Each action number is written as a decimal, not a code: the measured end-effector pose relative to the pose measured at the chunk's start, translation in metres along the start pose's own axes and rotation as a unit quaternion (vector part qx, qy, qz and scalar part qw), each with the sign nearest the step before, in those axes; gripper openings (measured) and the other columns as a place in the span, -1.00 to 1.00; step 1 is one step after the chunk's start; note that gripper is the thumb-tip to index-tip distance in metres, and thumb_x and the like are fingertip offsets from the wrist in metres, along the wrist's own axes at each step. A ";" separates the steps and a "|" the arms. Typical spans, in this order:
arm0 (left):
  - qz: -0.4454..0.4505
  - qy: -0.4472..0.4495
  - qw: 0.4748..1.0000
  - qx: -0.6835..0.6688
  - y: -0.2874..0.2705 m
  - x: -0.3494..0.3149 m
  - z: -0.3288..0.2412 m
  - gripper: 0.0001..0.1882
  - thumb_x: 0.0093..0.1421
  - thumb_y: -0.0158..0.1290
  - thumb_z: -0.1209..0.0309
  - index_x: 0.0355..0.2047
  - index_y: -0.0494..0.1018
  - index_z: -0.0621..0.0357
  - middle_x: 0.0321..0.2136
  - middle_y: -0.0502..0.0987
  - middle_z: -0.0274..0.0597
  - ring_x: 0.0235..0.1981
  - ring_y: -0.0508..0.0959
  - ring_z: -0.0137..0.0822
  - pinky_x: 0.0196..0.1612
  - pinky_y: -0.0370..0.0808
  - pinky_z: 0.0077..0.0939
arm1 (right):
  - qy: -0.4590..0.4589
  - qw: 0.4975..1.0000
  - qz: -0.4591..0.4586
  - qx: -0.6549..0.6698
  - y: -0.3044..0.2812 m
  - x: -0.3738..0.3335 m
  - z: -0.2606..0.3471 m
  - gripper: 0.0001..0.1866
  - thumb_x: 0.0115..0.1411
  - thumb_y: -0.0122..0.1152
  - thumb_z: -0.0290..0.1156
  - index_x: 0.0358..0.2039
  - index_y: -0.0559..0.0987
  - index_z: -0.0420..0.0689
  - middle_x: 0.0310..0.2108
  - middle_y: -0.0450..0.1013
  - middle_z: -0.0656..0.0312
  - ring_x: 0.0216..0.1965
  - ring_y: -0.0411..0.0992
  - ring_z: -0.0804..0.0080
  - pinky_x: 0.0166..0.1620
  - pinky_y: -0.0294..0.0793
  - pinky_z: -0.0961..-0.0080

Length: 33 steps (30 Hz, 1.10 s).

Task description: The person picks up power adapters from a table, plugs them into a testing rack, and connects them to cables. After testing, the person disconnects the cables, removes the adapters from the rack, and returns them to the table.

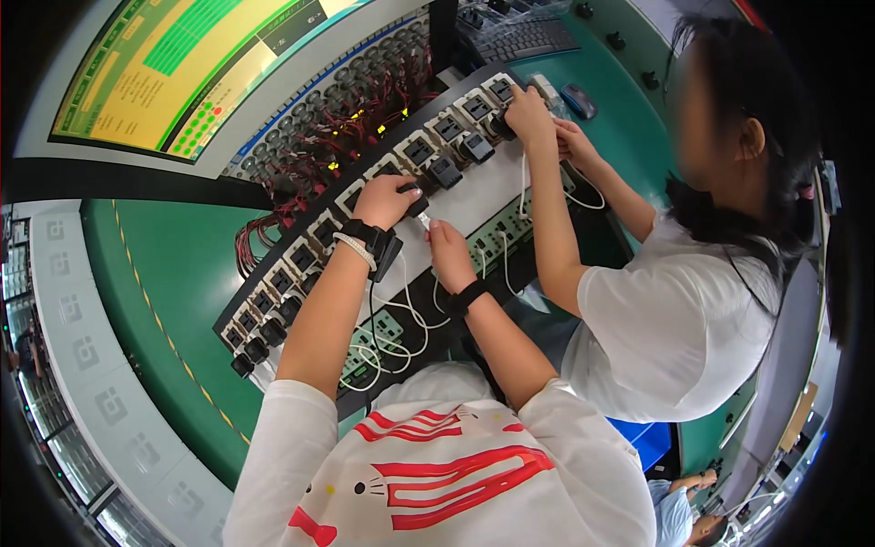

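My left hand [386, 202] is closed around a black power adapter [417, 202] beside the long row of sockets [417, 149]. Close by, my right hand [450, 255] pinches a white cable plug [425, 221] at the adapter's near end. Whether the plug sits inside the adapter is too small to tell. More black adapters [445, 171] stand in the sockets on either side. White cables [422, 321] loop down below my hands to a green circuit board [372, 346]. A black strapped device [375, 242] is on my left wrist, and a black band [466, 297] circles the right.
At my right, a co-worker's hand [531, 120] works at the row's far end with a white cable. Behind the sockets run bundled red and black wires [346, 137] under a lit monitor [191, 73]. A keyboard [524, 41] and mouse [578, 101] lie on the green bench [173, 273].
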State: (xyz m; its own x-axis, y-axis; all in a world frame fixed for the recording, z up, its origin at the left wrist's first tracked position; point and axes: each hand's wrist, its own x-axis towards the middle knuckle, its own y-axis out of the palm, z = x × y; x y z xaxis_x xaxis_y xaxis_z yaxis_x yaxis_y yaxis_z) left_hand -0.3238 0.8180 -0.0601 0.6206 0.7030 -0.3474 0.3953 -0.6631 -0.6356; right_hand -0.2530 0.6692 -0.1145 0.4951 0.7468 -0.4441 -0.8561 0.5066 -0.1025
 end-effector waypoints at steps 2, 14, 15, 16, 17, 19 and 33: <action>-0.014 0.009 1.000 0.003 0.002 0.002 0.000 -0.62 0.03 0.12 0.22 -0.17 0.53 0.14 -0.24 0.53 0.10 -0.16 0.50 0.01 -0.06 0.40 -0.28 | -0.017 1.000 -0.003 -0.004 -0.001 0.000 0.004 -0.63 0.32 -0.19 -0.18 -0.52 0.39 -0.14 -0.65 0.23 0.36 -0.65 0.19 0.57 -0.54 0.20 0.58; -0.014 -0.009 1.000 0.016 -0.002 -0.002 -0.005 -0.64 0.07 0.09 0.31 -0.13 0.49 0.18 -0.26 0.55 0.05 -0.23 0.55 -0.10 -0.13 0.42 -0.41 | -0.105 0.978 -0.057 -0.169 0.001 0.006 0.015 -0.61 0.30 -0.20 -0.23 -0.51 0.42 -0.24 -0.59 0.38 0.01 -0.52 0.36 0.07 -0.40 0.30 0.26; -0.015 -0.010 1.000 0.017 -0.002 -0.002 -0.005 -0.64 0.07 0.09 0.31 -0.13 0.49 0.18 -0.26 0.55 0.05 -0.23 0.55 -0.10 -0.13 0.42 -0.41 | -0.099 0.973 -0.060 -0.198 0.002 0.005 0.019 -0.61 0.30 -0.20 -0.23 -0.51 0.43 -0.25 -0.57 0.40 -0.03 -0.48 0.37 -0.01 -0.38 0.30 0.20; -0.014 -0.016 1.000 0.006 -0.001 -0.002 -0.006 -0.65 0.07 0.09 0.31 -0.13 0.49 0.19 -0.27 0.55 0.05 -0.24 0.55 -0.09 -0.14 0.42 -0.40 | -0.091 0.967 -0.066 -0.228 0.003 0.003 0.021 -0.61 0.29 -0.19 -0.23 -0.51 0.43 -0.25 -0.55 0.41 -0.07 -0.44 0.37 -0.09 -0.37 0.30 0.13; -0.013 -0.022 1.000 -0.005 0.000 -0.002 -0.008 -0.65 0.07 0.09 0.31 -0.13 0.49 0.19 -0.29 0.56 0.06 -0.25 0.56 -0.09 -0.16 0.42 -0.39 | -0.090 0.967 -0.068 -0.227 0.006 0.004 0.021 -0.61 0.29 -0.19 -0.23 -0.51 0.43 -0.25 -0.55 0.41 -0.07 -0.44 0.37 -0.09 -0.37 0.30 0.13; -0.009 -0.029 1.000 -0.004 0.001 -0.002 -0.011 -0.65 0.07 0.09 0.31 -0.14 0.50 0.19 -0.30 0.56 0.06 -0.26 0.56 -0.09 -0.17 0.43 -0.38 | -0.078 0.968 -0.099 -0.218 0.013 0.007 0.020 -0.62 0.29 -0.19 -0.25 -0.52 0.43 -0.26 -0.55 0.42 -0.08 -0.44 0.37 -0.11 -0.36 0.29 0.10; 0.004 0.020 0.999 0.026 -0.002 0.001 -0.002 -0.63 0.04 0.09 0.21 -0.17 0.53 0.12 -0.19 0.52 0.02 -0.13 0.50 -0.03 -0.05 0.40 -0.31 | -0.088 0.973 -0.128 -0.170 -0.081 -0.091 -0.028 -0.68 0.10 0.02 -0.50 -0.12 0.27 -0.21 -0.21 0.30 -0.03 -0.19 0.32 0.09 -0.11 0.30 0.35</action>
State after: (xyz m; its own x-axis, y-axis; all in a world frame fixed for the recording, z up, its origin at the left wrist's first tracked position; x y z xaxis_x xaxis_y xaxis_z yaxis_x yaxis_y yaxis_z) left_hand -0.3229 0.8194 -0.0573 0.6504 0.6859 -0.3265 0.3547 -0.6543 -0.6679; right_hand -0.2326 0.5480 -0.0909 0.6910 0.6923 -0.2081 -0.6855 0.5362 -0.4925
